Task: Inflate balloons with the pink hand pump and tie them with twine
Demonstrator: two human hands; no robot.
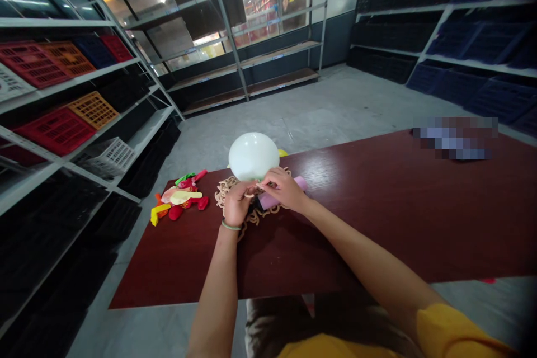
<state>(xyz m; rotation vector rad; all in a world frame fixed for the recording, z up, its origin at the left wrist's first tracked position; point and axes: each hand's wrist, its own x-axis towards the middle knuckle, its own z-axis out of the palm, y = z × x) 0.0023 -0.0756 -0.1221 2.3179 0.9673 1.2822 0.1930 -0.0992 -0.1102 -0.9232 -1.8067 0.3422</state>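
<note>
A white inflated balloon (254, 155) stands just beyond my hands, its neck end towards me. My left hand (237, 201), with a green band round the wrist, has thumb and fingers closed at the neck. From the other side my right hand (282, 185) pinches the same spot, and the fingertips nearly meet. Below them a pink and black cylinder, seemingly a hand pump (268, 200), lies partly covered by my right hand. A tangle of beige cord (224, 187) spreads under and around it. The balloon's knot or opening is hidden by my fingers.
Several uninflated balloons (180, 197) in red, yellow, green and orange lie on the left of the dark red table (377, 207). Something yellow (282, 152) shows behind the white balloon. A blurred-out object (453, 137) lies at the right. Shelves with crates (94, 110) stand around.
</note>
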